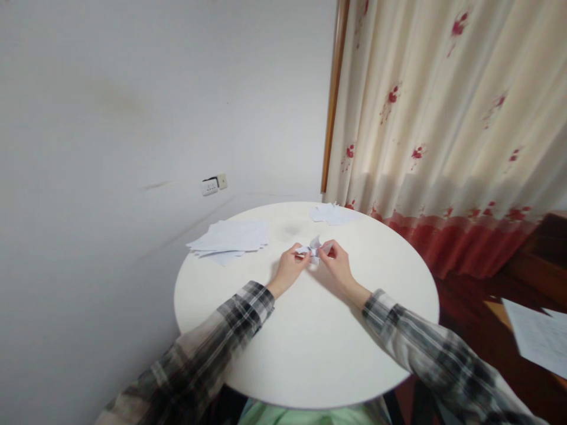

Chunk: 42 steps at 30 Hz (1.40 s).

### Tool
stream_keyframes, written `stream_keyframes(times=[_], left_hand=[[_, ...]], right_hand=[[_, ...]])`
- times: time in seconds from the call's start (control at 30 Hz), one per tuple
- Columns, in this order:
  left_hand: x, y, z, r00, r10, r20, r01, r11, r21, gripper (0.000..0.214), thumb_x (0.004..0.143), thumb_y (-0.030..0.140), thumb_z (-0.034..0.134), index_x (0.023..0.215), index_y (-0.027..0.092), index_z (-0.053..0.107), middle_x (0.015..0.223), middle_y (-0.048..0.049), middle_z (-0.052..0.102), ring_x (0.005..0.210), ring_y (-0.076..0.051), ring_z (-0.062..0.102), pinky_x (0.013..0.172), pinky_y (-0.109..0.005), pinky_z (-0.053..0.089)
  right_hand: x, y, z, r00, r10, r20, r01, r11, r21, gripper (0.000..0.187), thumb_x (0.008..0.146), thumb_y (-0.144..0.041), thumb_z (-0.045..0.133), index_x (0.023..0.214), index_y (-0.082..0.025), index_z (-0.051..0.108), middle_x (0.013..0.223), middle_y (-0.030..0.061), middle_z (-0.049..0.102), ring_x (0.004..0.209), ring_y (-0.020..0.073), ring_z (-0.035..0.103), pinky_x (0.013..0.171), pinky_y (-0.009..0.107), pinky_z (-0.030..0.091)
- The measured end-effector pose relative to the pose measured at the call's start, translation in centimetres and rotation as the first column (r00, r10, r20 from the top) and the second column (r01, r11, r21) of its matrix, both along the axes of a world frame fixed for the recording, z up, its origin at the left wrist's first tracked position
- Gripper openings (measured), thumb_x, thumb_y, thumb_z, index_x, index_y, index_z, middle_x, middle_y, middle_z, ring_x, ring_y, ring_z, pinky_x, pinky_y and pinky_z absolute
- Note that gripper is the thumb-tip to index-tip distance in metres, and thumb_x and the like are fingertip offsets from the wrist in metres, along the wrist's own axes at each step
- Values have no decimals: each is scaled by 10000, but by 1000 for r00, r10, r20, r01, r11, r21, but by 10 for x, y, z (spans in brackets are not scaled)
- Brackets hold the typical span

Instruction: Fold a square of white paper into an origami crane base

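Between my two hands is a small folded white paper piece with several pointed flaps, one sticking up and others out to the sides. My left hand pinches its left side between thumb and fingers. On the opposite side, my right hand grips the right flap in the same way. Both hands are just over the middle of the round white table. The fingers partly cover the paper's side flaps, and its exact fold is too small to make out.
A stack of white paper sheets lies at the table's left. Smaller paper pieces lie at the far edge. The wall with a socket stands behind, and a flowered curtain hangs at the right. More sheets rest low on the right.
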<state>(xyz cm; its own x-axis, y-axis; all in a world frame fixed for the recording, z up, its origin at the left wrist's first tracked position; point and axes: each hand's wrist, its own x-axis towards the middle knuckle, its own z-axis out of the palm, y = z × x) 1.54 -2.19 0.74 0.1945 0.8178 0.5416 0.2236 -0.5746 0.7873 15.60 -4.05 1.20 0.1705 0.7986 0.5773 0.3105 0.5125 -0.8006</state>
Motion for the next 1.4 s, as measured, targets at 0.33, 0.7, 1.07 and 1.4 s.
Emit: stream_keyframes(times=[0.33, 0.7, 1.07, 1.4], left_hand=[[-1, 17, -14, 988, 71, 137, -55, 992, -117, 181, 729, 325, 551, 748, 145, 550, 693, -22, 619, 632, -143, 584, 578, -229, 437], [2, 6, -5, 839, 15, 544, 239, 888, -393, 306, 698, 304, 624, 935, 119, 566, 945, -88, 638, 736, -153, 601, 702, -287, 482], [1, 2, -3, 891, -153, 427, 334, 859, -388, 313, 661, 374, 667, 797, 154, 492, 909, -56, 611, 859, -151, 570, 799, -295, 424], [1, 4, -2, 929, -83, 361, 229, 896, -382, 392, 622, 486, 652, 753, 152, 496, 704, -8, 585, 652, -118, 539, 629, -237, 401]], right_hand=[[1, 6, -6, 989, -12, -145, 1, 997, -81, 238, 651, -277, 561, 864, -186, 506, 663, -19, 553, 574, 126, 502, 545, 239, 401], [2, 9, -5, 926, 1, -378, -48, 992, -113, 308, 611, -273, 616, 882, -188, 498, 672, -30, 564, 597, 121, 538, 586, 260, 450], [3, 12, -8, 832, 54, -552, -170, 972, -160, 303, 593, -291, 655, 829, -184, 497, 678, -33, 597, 622, 111, 576, 645, 288, 497], [3, 8, -4, 889, 87, -449, -186, 966, -181, 299, 616, -441, 641, 681, -187, 499, 635, -21, 573, 599, 122, 548, 514, 226, 426]])
